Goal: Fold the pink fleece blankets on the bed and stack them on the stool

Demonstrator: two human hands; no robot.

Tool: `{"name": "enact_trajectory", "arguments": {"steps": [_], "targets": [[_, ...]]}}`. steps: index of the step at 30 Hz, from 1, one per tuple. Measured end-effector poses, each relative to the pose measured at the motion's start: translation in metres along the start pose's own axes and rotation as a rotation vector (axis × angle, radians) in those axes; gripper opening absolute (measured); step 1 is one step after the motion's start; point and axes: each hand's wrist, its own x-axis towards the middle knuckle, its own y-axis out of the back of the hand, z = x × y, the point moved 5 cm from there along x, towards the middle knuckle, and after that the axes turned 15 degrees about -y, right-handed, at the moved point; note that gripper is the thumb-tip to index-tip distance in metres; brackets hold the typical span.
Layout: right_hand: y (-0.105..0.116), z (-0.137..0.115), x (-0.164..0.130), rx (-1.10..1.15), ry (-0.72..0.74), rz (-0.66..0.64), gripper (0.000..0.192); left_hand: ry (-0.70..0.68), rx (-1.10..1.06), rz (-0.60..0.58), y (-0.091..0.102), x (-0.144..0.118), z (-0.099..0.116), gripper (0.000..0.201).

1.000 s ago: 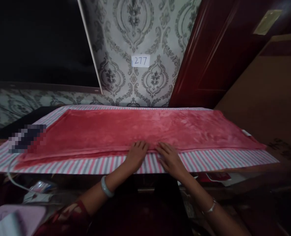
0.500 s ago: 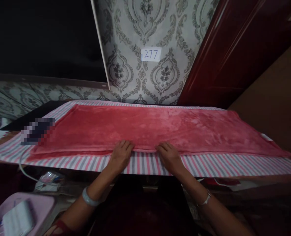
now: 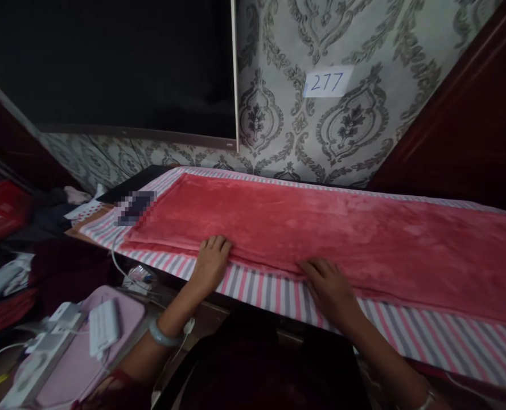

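Note:
A long red plush blanket (image 3: 270, 222), folded into a strip, lies over a pink, grey and white striped cloth (image 3: 274, 290). My left hand (image 3: 212, 263) has its fingers curled over the blanket's near edge, left of the middle. Farther right, my right hand (image 3: 330, 287) pinches the same edge, its fingertips on the plush and its thumb mostly hidden. Folded layers show along the near side, and the blanket's right end runs out of view.
A pixelated dark object (image 3: 135, 208) lies by the blanket's left end, with a white cable hanging from that side. Below left, a pink stool (image 3: 120, 310) carries a white power bank (image 3: 103, 328) and a power strip (image 3: 35, 364). A television (image 3: 133, 68) stands behind.
My view has turned left, so the table appears shifted right and slanted. Both hands stay at the blanket's near edge, now somewhat farther apart in the picture.

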Motion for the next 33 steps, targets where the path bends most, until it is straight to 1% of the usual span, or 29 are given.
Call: {"name": "enact_trajectory", "arguments": {"steps": [2,5,9,12,14,16,18,20,22,24,26,30,33], "targets": [[-0.003,-0.005,0.004,0.045,0.016,-0.024,0.033,0.022,-0.013,-0.021,0.0,-0.005,-0.009,0.034],[-0.003,-0.005,0.004,0.099,0.021,-0.044,0.032,-0.008,-0.08,-0.026,-0.003,-0.011,-0.013,0.032],[0.004,-0.001,0.001,0.174,0.022,-0.109,0.023,-0.034,-0.188,0.016,-0.005,-0.018,-0.013,0.038],[0.008,-0.006,0.008,0.203,0.024,-0.124,0.017,-0.008,-0.187,0.041,-0.001,-0.024,-0.02,0.046],[0.006,-0.016,0.017,0.221,0.05,-0.095,0.018,0.063,-0.123,0.038,0.002,-0.031,-0.036,0.048],[0.0,-0.032,0.027,0.251,0.098,-0.076,0.024,0.159,-0.042,0.019,0.006,-0.042,-0.059,0.047],[-0.012,-0.051,0.035,0.276,0.14,-0.086,0.031,0.238,0.021,-0.009,0.009,-0.056,-0.084,0.046],[-0.026,-0.068,0.04,0.28,0.165,-0.124,0.035,0.293,0.062,-0.026,0.012,-0.071,-0.107,0.044],[-0.039,-0.08,0.041,0.264,0.19,-0.14,0.036,0.33,0.087,-0.026,0.015,-0.084,-0.124,0.042],[-0.047,-0.084,0.041,0.251,0.226,-0.125,0.034,0.344,0.095,-0.025,0.016,-0.094,-0.135,0.039],[-0.05,-0.084,0.039,0.259,0.248,-0.112,0.031,0.332,0.087,-0.029,0.016,-0.101,-0.14,0.037],[-0.042,-0.08,0.039,0.333,0.195,-0.122,0.026,0.316,0.079,-0.047,0.019,-0.107,-0.145,0.036],[-0.035,-0.084,0.046,0.374,0.172,-0.158,0.022,0.374,0.162,-0.073,0.027,-0.112,-0.155,0.037]]}}
